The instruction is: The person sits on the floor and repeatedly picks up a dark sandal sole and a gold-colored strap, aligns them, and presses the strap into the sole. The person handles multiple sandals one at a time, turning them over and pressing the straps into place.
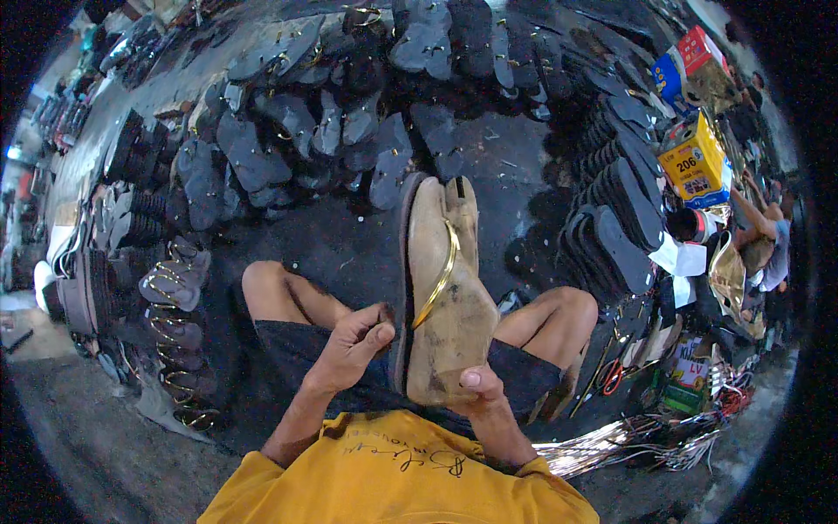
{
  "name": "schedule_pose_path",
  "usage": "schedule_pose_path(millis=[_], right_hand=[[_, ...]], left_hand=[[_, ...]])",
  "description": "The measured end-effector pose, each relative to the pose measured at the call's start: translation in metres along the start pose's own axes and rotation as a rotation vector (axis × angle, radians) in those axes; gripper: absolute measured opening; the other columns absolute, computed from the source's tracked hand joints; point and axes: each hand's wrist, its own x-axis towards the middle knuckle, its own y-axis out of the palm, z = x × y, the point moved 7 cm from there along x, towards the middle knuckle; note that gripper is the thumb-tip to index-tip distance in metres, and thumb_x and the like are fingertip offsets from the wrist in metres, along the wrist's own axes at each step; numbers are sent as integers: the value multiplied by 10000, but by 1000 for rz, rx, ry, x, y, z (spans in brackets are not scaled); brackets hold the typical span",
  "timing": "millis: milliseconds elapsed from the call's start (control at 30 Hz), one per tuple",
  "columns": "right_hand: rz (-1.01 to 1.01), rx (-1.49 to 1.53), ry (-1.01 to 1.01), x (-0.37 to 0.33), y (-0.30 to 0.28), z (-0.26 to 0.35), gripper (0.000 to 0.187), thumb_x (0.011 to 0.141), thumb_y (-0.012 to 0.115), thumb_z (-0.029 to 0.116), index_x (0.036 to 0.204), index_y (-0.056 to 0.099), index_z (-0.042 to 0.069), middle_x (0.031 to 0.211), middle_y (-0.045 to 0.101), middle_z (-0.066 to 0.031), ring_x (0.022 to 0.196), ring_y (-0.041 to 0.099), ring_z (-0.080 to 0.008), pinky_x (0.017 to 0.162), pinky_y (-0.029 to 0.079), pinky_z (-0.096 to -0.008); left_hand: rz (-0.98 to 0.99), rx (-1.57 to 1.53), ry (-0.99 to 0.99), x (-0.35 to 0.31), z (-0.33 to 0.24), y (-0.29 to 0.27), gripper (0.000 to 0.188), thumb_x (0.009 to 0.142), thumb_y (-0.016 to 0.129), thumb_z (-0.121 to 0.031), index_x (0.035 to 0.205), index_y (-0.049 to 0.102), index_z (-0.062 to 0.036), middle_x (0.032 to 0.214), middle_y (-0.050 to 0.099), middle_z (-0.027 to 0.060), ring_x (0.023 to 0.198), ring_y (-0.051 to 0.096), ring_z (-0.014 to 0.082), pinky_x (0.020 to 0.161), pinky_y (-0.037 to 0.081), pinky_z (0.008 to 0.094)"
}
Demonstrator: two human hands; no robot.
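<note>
Dark floor, sandals far.
Right hand clamps the last; left hand curls beside the sole (fingers gripping? I cannot tell).

Yellow container near red-blue container; green container well apart.

Right hand: fingers hidden behind tan foot form. Dark sole: mostly hidden by same form, edge showing. Left hand: contact with sole unclear. Yellow shirt: cut by lower edge. Co-worker, far right: small, blurred, handwork indistinct.
</note>
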Motion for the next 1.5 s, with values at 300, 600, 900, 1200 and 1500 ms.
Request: schedule_pose_path(millis=[300,600,900,1200,1500], right_hand=[[-15,-561,-408,-10,78,47,1344,736,899,277,1694,-10,29,1684,268,-238,1551,340,-354,1271,304,-495],[-4,-861,-480,24,56,46,1342,762,830,139,1697,-129,54,1709,169,-249,1612,211,-383,1303,237,-496],[-122,-477,-370,13,48,42,1320,769,759,56,1727,-147,111,1777,139,-191,1627,238,-332,1304,251,-459],[-577,-1708,-775,88,-76,182,882,885,686,94,1658,275,-15,1682,333,-269,1566,333,-407,1297,249,-459],[49,-1499,-500,93,97,202,885,734,996,311,1499,603,103,1419,689,-118,1279,660,-266,1079,502,-391]], left_hand=[[83,-739,-882,-45,161,55,453,1079,652,-465,1319,539,-98,1185,602,58,1051,596,186,875,516,351],[232,-950,-393,36,115,44,829,1048,585,-625,1667,356,-123,1654,475,128,1464,529,304,1231,434,473],[-187,-851,-375,83,69,4,826,1063,431,-733,1584,484,-94,1508,618,177,1336,642,326,1127,527,473],[496,-1294,-90,48,38,46,744,1011,655,-642,1504,478,-114,1181,477,59,900,458,137,746,444,294],[687,-882,-457,-10,37,86,805,870,832,-127,1553,411,-57,1162,641,65,977,619,107,838,523,287]])
